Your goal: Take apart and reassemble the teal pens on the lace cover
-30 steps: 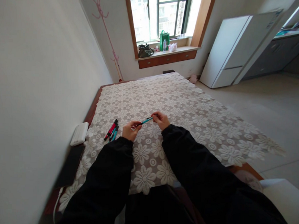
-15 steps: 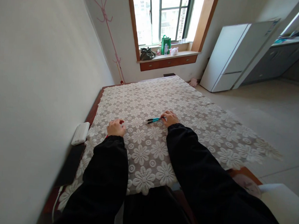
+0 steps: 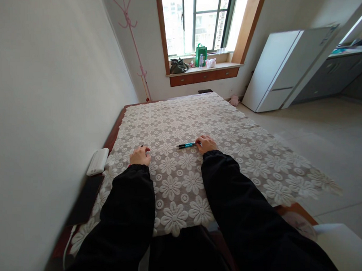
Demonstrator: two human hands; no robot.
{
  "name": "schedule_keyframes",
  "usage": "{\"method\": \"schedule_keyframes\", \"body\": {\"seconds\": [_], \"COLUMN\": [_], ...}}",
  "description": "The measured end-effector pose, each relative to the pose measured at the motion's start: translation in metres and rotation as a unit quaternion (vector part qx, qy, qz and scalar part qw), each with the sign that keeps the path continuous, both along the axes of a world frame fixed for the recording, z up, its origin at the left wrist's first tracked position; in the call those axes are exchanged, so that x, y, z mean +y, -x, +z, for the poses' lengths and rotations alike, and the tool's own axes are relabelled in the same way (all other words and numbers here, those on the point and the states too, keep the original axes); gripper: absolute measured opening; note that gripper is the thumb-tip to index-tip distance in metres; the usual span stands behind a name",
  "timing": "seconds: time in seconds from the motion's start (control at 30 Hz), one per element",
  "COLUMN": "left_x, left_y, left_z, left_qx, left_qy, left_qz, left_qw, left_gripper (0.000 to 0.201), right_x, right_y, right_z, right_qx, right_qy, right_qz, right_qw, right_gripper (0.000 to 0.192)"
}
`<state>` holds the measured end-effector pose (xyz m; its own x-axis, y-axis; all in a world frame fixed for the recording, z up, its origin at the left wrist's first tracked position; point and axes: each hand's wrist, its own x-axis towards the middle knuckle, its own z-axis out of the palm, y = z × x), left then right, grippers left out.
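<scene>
Teal-and-black pens (image 3: 186, 145) lie almost level above the lace tablecloth, tips pointing left; they look pressed side by side, so I cannot count them surely. The fingers of my right hand (image 3: 207, 144) are closed around their right end. My left hand (image 3: 140, 155) rests on the cloth further left, apart from the pens, with its fingers curled inward. A small dark spot shows at its fingertips; what it belongs to is hidden. Both forearms are in black sleeves. Under both hands spreads the floral lace tablecloth (image 3: 170, 186).
By the left wall are a white box-like device (image 3: 98, 162), a black flat object (image 3: 86, 199) and a white cable (image 3: 68, 246). A pink coat stand (image 3: 134, 44) stands beyond the table. A green bag (image 3: 201, 55) sits on the windowsill; a white fridge (image 3: 275, 69) is at right.
The two pens, slightly spread at their left ends before, now lie together in my right hand. My left hand's fingers have drawn closer together, and a dark spot appears at them.
</scene>
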<state>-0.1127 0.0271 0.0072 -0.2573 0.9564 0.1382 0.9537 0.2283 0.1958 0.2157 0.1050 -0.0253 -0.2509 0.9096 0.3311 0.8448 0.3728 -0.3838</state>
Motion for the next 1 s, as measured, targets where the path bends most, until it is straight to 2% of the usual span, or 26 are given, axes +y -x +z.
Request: {"method": "schedule_keyframes", "body": {"seconds": [0.2, 0.5, 0.73, 0.87, 0.93, 1.0], "left_x": [0.000, -0.003, -0.002, 0.000, 0.002, 0.005], "left_y": [0.004, -0.005, -0.012, -0.014, -0.015, -0.015], "left_z": [0.002, 0.004, 0.005, 0.007, 0.006, 0.005], "left_qx": [-0.019, -0.038, -0.126, -0.225, -0.303, -0.395], "left_qy": [0.017, -0.007, -0.065, -0.121, -0.155, -0.186], "left_qz": [0.004, -0.004, -0.055, -0.078, -0.082, -0.086], "left_qw": [1.000, 0.999, 0.988, 0.963, 0.937, 0.896], "left_gripper": [0.025, 0.023, 0.020, 0.019, 0.019, 0.021], "right_x": [0.000, 0.003, 0.002, 0.001, 0.000, -0.002], "right_y": [0.001, 0.001, 0.001, 0.001, 0.001, 0.002], "right_z": [0.000, -0.003, -0.001, 0.000, 0.000, 0.002], "right_qx": [-0.010, -0.027, -0.030, -0.030, -0.027, -0.017], "right_qy": [0.006, 0.008, 0.016, 0.016, 0.016, 0.008], "right_qz": [-0.002, -0.015, -0.016, -0.019, -0.021, -0.025], "right_qw": [1.000, 0.999, 0.999, 0.999, 0.999, 1.000], "right_gripper": [0.011, 0.012, 0.012, 0.012, 0.012, 0.014]}}
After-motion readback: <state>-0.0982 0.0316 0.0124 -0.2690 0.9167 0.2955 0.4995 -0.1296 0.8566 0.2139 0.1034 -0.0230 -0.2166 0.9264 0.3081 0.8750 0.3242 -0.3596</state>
